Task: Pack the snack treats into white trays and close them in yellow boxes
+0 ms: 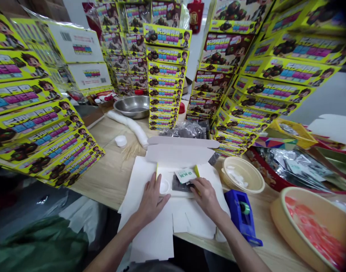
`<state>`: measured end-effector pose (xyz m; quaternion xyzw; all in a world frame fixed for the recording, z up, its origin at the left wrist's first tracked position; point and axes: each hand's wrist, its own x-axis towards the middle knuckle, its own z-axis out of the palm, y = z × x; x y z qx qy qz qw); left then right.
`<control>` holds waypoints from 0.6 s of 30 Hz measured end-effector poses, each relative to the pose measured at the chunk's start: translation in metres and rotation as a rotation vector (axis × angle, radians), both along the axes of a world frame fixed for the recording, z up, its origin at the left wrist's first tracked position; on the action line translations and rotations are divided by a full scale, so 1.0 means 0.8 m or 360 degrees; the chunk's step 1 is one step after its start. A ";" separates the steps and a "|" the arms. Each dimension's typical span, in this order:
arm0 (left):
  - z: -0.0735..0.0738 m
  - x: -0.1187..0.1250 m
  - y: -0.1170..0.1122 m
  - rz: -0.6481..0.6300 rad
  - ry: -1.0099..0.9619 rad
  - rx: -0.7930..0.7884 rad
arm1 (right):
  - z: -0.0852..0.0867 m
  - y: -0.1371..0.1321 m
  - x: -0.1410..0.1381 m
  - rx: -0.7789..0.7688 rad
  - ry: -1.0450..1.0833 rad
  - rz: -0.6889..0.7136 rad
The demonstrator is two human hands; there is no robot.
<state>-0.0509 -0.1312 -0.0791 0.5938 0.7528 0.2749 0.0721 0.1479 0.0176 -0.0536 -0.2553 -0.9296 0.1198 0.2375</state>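
An open box [177,155] with white inner flaps lies on flat white cardboard sheets [153,226] on the wooden table [107,177]. Inside it I see a white round cap [164,186], a dark packet [179,184] and a small white-and-green packet [186,175]. My left hand [153,198] rests on the box's near left edge beside the cap, fingers spread flat. My right hand [205,194] lies at the box's near right side, its fingertips touching the dark packet; the fingers are curled and partly hidden.
Tall stacks of yellow printed boxes [166,79] stand left, behind and right. A steel bowl [133,105] sits at the back. A blue tape dispenser [242,213], a cream bowl [242,174], a basin of red pieces [311,230] and silver packets [292,166] lie right.
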 end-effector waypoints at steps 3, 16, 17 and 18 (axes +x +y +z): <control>0.001 0.000 0.000 0.0004 0.0002 0.0004 | -0.005 -0.001 -0.002 -0.0012 0.0088 -0.0014; -0.007 0.003 -0.001 0.0059 0.0047 -0.0101 | -0.037 0.006 0.000 0.0155 0.0356 0.0037; -0.006 0.003 -0.001 0.0061 0.0034 -0.0119 | -0.040 0.007 0.000 0.0161 0.0371 0.0038; -0.006 0.003 -0.001 0.0061 0.0022 -0.0133 | -0.042 0.008 0.000 0.0167 0.0385 0.0039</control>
